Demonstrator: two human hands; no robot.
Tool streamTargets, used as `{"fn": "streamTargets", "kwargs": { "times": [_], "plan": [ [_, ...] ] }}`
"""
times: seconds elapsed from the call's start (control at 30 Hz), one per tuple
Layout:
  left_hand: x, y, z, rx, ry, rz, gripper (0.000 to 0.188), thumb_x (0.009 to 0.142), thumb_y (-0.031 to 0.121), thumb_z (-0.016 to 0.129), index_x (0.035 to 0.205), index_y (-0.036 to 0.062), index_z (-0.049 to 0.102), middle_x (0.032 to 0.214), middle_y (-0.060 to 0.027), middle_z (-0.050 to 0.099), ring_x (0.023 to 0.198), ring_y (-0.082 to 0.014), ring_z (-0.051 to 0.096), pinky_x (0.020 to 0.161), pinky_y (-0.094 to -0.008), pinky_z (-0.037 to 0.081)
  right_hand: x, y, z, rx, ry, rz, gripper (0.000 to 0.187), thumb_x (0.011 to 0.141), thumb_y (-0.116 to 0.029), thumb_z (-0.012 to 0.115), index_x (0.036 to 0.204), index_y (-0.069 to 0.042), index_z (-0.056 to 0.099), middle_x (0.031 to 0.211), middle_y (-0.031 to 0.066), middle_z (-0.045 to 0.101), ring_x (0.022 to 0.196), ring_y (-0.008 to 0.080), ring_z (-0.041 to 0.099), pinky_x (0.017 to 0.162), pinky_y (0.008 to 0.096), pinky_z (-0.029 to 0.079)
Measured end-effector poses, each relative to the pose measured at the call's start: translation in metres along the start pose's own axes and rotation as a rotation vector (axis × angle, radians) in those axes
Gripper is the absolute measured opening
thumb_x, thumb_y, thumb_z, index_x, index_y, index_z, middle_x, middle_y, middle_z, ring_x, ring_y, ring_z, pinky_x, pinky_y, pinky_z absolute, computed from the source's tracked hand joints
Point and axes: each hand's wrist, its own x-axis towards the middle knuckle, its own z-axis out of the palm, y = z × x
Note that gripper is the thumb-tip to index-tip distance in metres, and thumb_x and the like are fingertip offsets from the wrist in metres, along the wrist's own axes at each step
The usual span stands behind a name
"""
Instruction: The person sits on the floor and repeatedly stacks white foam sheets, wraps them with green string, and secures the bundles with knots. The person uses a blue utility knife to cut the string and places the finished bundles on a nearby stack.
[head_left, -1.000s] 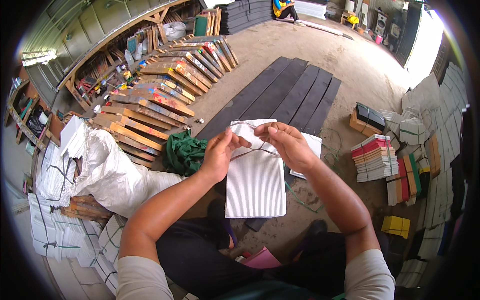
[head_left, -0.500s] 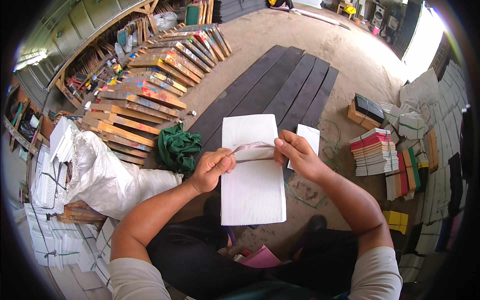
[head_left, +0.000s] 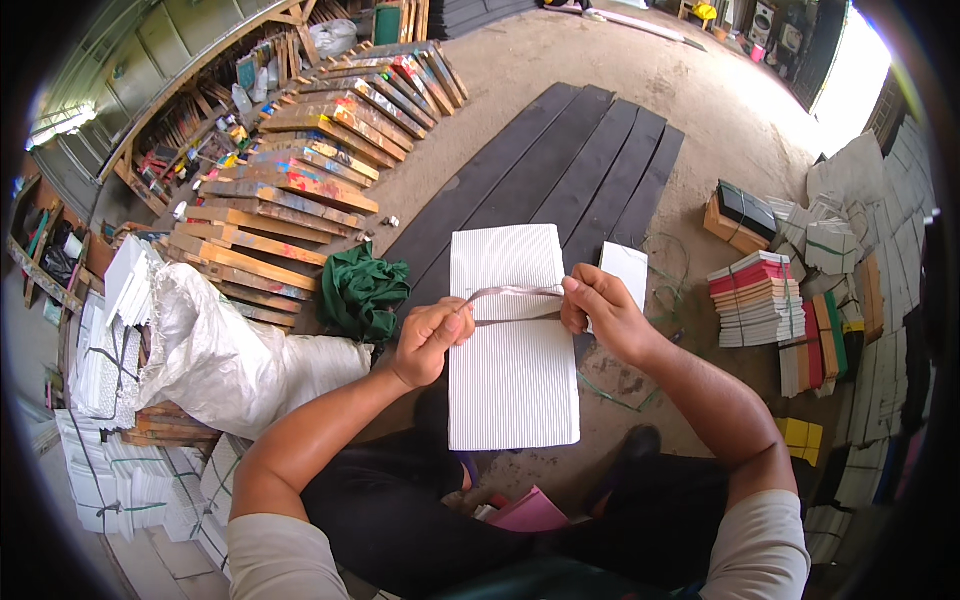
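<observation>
Both hands have drawn apart over the last second: the strap (head_left: pixel 515 291), crossed in small loops between close fingertips then, now runs straight from fist to fist. With twelve o'clock pointing away from the person, the left hand (head_left: pixel 433 338) sits at the stack's nine o'clock edge, fingers curled and clamped on the strap. At about two o'clock, the right hand (head_left: pixel 607 312) pinches the other end, thumb on top. Pulling from opposite sides probably keeps the strap taut and centred.

Directly before the person, between the knees, lies the stack (head_left: pixel 514 390), its long side running from six to twelve, perhaps so the band can cross its narrow width. Its white top is finely ribbed or lined; what supports it is hidden. The strap is thin, soft and greyish brown, twisted where it lifts off, while a flatter length crosses the ribs just below.

Around the stack, black boards (head_left: pixel 530 170) lie flat at twelve, long, matte and smooth. A white pad (head_left: pixel 625 268) rests near two, close to the right hand. Crumpled green cloth (head_left: pixel 365 290) bunches between nine and ten, and a wrinkled woven sack (head_left: pixel 215 340) slumps at nine. Toward three, a red-and-white pile (head_left: pixel 755 300) is bound with cord, likely to keep its thin layers together.
</observation>
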Motion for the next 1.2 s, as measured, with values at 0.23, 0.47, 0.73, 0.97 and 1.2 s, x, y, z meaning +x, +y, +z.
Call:
{"fn": "streamTargets", "kwargs": {
  "times": [0.23,0.47,0.73,0.97,1.2],
  "plan": [
    [-0.001,-0.003,0.011,0.037,0.056,-0.002,0.047,0.114,0.029,0.039,0.073,0.0059,0.043,0.067,-0.0044,0.048,0.065,-0.0175,0.048,0.092,-0.0409,0.045,-0.006,-0.026,0.027,-0.925,-0.025,-0.327,0.027,0.109,-0.024,0.055,0.096,-0.001,0.056,0.091,0.0073,0.058,0.072,0.0204,0.064,0.064,0.0367,0.051],
    [0.007,-0.003,0.012,-0.114,0.133,-0.053,0.051,0.114,0.03,0.042,0.071,0.0032,0.045,0.065,-0.0044,0.05,0.062,-0.0153,0.046,0.074,-0.0337,0.044,-0.002,-0.018,0.03,-1.639,-0.129,-0.691,0.009,0.086,-0.012,0.067,0.093,-0.008,0.067,0.094,0.0047,0.06,0.082,0.0188,0.072,0.065,0.0367,0.059],
    [0.017,-0.013,0.004,-0.099,0.108,-0.075,0.053,0.114,0.031,0.044,0.07,0.0031,0.043,0.064,-0.0042,0.049,0.061,-0.013,0.044,0.06,-0.0305,0.038,0.001,-0.004,0.027,-1.345,-0.163,-0.544,0.017,0.09,-0.015,0.064,0.106,-0.011,0.068,0.086,0.0081,0.064,0.068,0.0289,0.072,0.058,0.0434,0.059],
    [0.019,-0.007,0.006,-0.181,0.116,-0.142,0.052,0.114,0.032,0.043,0.068,0.0081,0.039,0.061,-0.0026,0.045,0.061,-0.0141,0.045,0.078,-0.035,0.044,-0.002,0.01,0.02,-1.223,-0.076,-0.645,0.043,0.086,-0.009,0.069,0.128,-0.013,0.071,0.078,0.0056,0.064,0.06,0.0249,0.067,0.053,0.0389,0.055],
    [0.043,0.001,-0.001,-0.352,0.124,-0.35,0.054,0.114,0.034,0.046,0.068,0.0063,0.043,0.064,-0.004,0.049,0.065,-0.015,0.052,0.067,-0.03,0.043,-0.016,-0.009,0.038,-1.286,-0.104,-0.446,0.041,0.09,-0.012,0.059,0.13,-0.005,0.066,0.092,0.0124,0.071,0.07,0.0301,0.074,0.059,0.0422,0.06]
  ]
}}
